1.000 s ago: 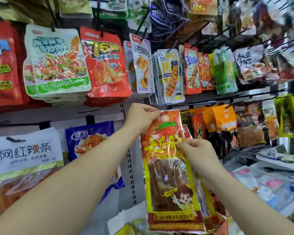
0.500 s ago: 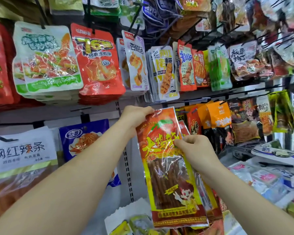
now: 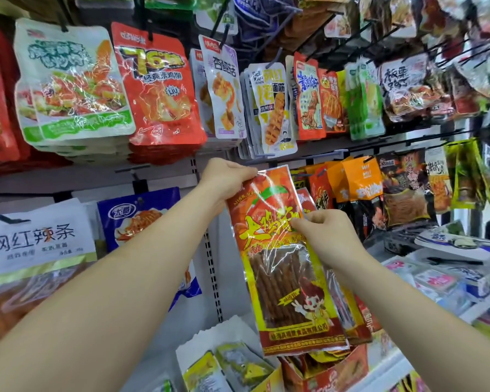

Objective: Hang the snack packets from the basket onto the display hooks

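display wall (image 3: 227, 278) hung with packets (image 3: 159, 86); left hand (image 3: 224, 179), right hand (image 3: 327, 236) pinch snack packet (image 3: 277, 278).

The red-and-yellow snack packet (image 3: 283, 250) at centre frame is glossy, crinkled plastic film with a clear window. The green-and-white packet (image 3: 71, 80) at upper left shines alike, while the orange bags (image 3: 357, 181) right of centre look matt.

head cam | 1 view | faces forward, slightly down | close to display rack (image 3: 207, 250)
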Demonstrator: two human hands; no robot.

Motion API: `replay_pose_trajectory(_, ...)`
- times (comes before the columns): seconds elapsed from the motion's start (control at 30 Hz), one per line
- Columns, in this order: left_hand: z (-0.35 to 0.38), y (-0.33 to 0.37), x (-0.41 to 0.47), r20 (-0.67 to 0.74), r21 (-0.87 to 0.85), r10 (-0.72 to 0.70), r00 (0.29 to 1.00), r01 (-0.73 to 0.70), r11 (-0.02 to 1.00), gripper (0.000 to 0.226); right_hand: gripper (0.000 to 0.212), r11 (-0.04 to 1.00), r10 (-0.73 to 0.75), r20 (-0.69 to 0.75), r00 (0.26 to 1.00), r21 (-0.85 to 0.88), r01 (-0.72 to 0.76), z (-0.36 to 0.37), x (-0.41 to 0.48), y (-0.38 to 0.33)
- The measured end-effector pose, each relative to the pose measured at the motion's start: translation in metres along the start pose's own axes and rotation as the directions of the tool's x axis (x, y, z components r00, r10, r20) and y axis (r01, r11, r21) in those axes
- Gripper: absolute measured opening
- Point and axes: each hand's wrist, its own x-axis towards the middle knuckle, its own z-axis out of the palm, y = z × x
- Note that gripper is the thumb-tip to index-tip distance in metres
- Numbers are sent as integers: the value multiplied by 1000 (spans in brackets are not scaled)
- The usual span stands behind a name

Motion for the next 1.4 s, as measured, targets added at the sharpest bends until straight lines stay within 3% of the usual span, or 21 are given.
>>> replay_pose_trajectory(0.2, 5, 1, 2, -48, -68, -68, 997, 65, 996, 31, 49, 990, -78, -32, 996, -119, 74, 3, 0, 4)
replay_pose_trajectory(0.37, 7, -9, 5, -79, -65, -29, 996, 24, 998, 14, 20, 944, -188, -91, 978, -293, 154, 1, -3, 10)
replay_pose_trajectory(0.43, 7, -14, 5, -128, 11, 34, 991, -33, 999, 15, 20, 898, -286, -148, 947, -387, 211, 0, -6, 13)
replay_pose_trajectory(0.57, 10, -25, 8, -227, 163, 160, 961, -125, 979, 14, 23, 811, -509, -281, 814, -475, 342, -15, -8, 16)
replay_pose_trajectory(0.67, 12, -32, 17, -257, 258, 204, 945, -136, 956, 14, 28, 815, -560, -350, 751, -395, 424, -36, -8, 6)
replay_pose_trajectory(0.77, 13, -38, 25, -279, 332, 234, 931, -135, 934, 16, 32, 891, -452, -295, 842, -179, 416, -43, -10, -3)
replay_pose_trajectory(0.87, 11, -44, 24, -252, 419, 250, 935, -127, 899, 17, 34, 951, -286, -146, 947, 75, 299, -32, -13, -1)
replay_pose_trajectory(0.97, 1, -48, 8, -270, 390, 314, 910, -195, 900, 24, 39, 962, -239, -42, 970, 129, 242, -22, -16, 6)
replay_pose_trajectory(1.03, -4, -42, -14, -307, 283, 333, 892, -248, 926, 24, 41, 968, -215, 15, 976, 138, 211, -16, -17, 8)
replay_pose_trajectory(1.13, -5, -23, -41, -120, 70, 284, 951, -277, 958, 20, 41, 969, -193, 74, 978, 173, 178, -9, -19, 7)
replay_pose_trajectory(1.23, -4, -9, -49, 96, 211, 261, 960, -276, 938, 11, 39, 958, -198, 128, 972, 237, 164, -3, -16, 5)
replay_pose_trajectory(1.4, -3, 4, -40, 90, 211, 259, 962, -273, 939, 11, 39, 944, -246, 136, 960, 257, 205, 2, -10, -1)
